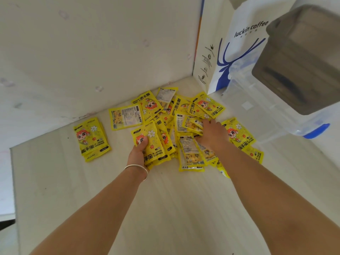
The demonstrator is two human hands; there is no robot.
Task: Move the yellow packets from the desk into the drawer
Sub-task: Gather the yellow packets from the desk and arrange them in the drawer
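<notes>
Several yellow hand-warmer packets lie in a loose heap near the back of the pale desk. A small stack of the same packets lies apart at the left. My left hand grips a bundle of packets at the heap's front left, thumb on top. My right hand reaches into the middle of the heap, its fingers curled round packets there. No drawer is in view.
A white and blue paper coffee bag stands at the back right against the wall. Beside it a clear plastic box with a blue latch and a grey bin on top crowd the right side. The desk's left edge is near.
</notes>
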